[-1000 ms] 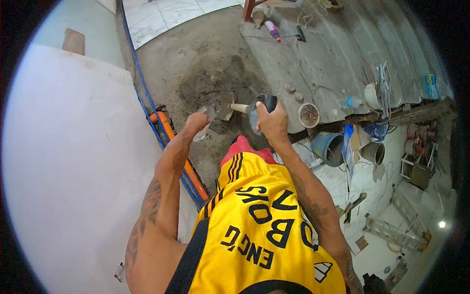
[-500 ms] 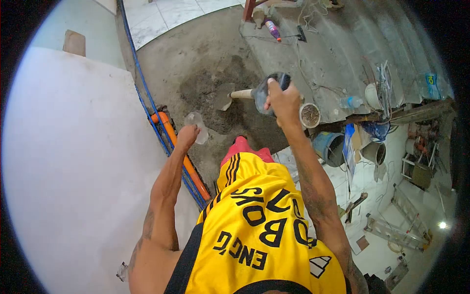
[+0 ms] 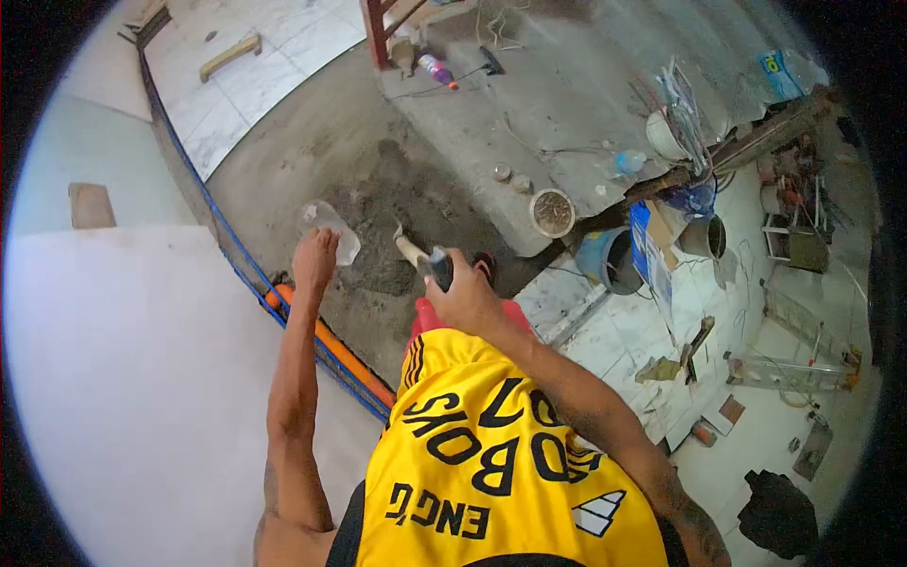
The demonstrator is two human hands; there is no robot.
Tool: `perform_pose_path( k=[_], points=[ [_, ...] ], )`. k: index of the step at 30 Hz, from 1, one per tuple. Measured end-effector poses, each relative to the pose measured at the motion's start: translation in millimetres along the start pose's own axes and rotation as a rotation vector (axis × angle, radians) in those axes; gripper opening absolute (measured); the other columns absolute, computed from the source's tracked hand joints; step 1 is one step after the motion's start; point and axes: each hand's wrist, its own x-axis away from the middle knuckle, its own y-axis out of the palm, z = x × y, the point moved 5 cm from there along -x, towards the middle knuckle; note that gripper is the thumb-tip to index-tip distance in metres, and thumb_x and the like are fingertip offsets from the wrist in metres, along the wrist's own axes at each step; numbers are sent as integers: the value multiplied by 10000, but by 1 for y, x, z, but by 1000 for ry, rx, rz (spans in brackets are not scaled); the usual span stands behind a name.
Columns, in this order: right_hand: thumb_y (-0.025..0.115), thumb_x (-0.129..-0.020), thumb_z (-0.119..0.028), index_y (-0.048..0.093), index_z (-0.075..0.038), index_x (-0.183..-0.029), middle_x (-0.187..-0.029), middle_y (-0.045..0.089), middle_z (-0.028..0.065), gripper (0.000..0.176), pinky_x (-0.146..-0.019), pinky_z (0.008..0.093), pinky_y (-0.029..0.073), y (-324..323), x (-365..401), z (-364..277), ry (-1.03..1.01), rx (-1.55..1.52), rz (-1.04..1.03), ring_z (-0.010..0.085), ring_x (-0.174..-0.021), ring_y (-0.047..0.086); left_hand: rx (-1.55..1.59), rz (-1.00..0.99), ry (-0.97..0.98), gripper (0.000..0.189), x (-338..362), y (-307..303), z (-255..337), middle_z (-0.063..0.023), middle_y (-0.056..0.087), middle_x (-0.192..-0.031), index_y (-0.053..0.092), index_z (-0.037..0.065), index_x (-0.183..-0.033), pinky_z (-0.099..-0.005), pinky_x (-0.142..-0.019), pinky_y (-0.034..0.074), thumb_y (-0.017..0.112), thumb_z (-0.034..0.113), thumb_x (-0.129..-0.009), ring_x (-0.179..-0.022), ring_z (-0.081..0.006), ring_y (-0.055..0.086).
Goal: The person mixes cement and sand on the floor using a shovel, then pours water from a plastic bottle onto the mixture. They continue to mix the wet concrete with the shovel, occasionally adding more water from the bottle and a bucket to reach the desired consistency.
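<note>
My left hand (image 3: 316,262) is closed on a clear plastic container (image 3: 342,236), held above the left side of the wet grey mortar (image 3: 383,194). Its exact shape is hard to make out. In front of my waist, my right hand (image 3: 460,295) wraps around the dark grip of a shovel (image 3: 413,250). The pale shaft points away from me, strongly foreshortened, and a small part of the blade shows against the mortar. My right fingers are partly hidden behind the grip.
An orange pipe (image 3: 340,350) and blue hoses (image 3: 248,274) run along the left wall. On the concrete slab to the right are a round tub (image 3: 552,213), small jars (image 3: 510,178) and a purple bottle (image 3: 437,71). Buckets (image 3: 614,260) and a ladder (image 3: 794,371) stand farther right.
My right hand has come lower and closer to my body with the shovel grip. The view has turned, so the surroundings appear shifted left. My left hand still holds the clear container.
</note>
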Motion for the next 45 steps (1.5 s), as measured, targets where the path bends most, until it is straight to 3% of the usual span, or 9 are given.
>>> perform_pose_path(
  k=[5, 9, 10, 16, 26, 34, 39, 43, 45],
  points=[
    [628, -798, -233, 459, -25, -1177, -820, 619, 279, 464, -672, 503, 493, -23, -9, 30, -70, -11, 32, 460, -773, 610, 24, 60, 292, 293, -119, 39, 91, -173, 589, -833, 596, 32, -803, -470, -690, 461, 522, 297, -902, -796, -381, 581],
    [616, -807, -260, 447, -16, -1205, -860, 625, 270, 496, -693, 509, 488, -52, -26, 48, 48, -62, -58, 468, -787, 607, 81, -167, 270, 255, -211, 87, 185, -181, 609, -910, 630, 36, -882, -471, -737, 478, 533, 271, -893, -861, -379, 596],
    [605, -818, -259, 428, -22, -1224, -873, 627, 267, 503, -682, 516, 488, -57, -35, 59, -77, -80, -6, 477, -780, 603, 83, -173, 302, 243, -233, 107, 205, -178, 610, -923, 631, 40, -891, -474, -733, 481, 534, 263, -891, -858, -379, 599],
    [637, -799, -220, 449, -15, -1230, -895, 620, 274, 513, -718, 468, 501, -104, -78, 105, 98, -181, -191, 425, -841, 621, 77, -185, 551, 246, -356, 249, 339, -175, 611, -949, 628, 36, -929, -477, -726, 497, 536, 261, -893, -852, -369, 611],
    [666, -750, -290, 396, -21, -1223, -827, 617, 257, 608, -658, 483, 506, -129, -102, 147, 229, -218, -289, 423, -758, 625, -85, -164, 557, 130, -422, 362, 502, -125, 630, -950, 672, 80, -845, -407, -772, 515, 557, 141, -838, -950, -319, 605],
    [669, -734, -344, 571, -21, -1048, -875, 623, 249, 462, -716, 473, 495, -138, -98, 164, 306, -198, -247, 424, -846, 611, -154, -291, 678, 134, -413, 392, 532, -98, 648, -945, 703, 113, -872, -408, -766, 515, 606, 133, -783, -935, -287, 630],
    [637, -788, -242, 396, -78, -1309, -987, 615, 253, 597, -751, 470, 508, -142, -97, 153, 388, -163, -396, 421, -862, 624, 120, -121, 514, 257, -369, 326, 502, -169, 601, -1093, 635, 71, -1040, -438, -763, 514, 585, 191, -818, -976, -311, 617],
    [634, -818, -252, 470, -48, -1246, -1029, 614, 222, 501, -832, 408, 478, -137, -73, 156, 333, -196, -281, 366, -964, 611, 591, -57, 268, 333, -293, 258, 388, -187, 594, -1107, 599, 53, -1101, -420, -844, 473, 600, 249, -832, -985, -351, 588],
    [631, -816, -240, 385, -46, -1328, -1082, 590, 258, 600, -872, 412, 471, -130, -55, 152, 246, -211, -248, 364, -1019, 601, 638, -20, 33, 322, -232, 212, 301, -174, 598, -1098, 601, 42, -1077, -425, -876, 445, 585, 264, -844, -1001, -359, 569]
  ],
)
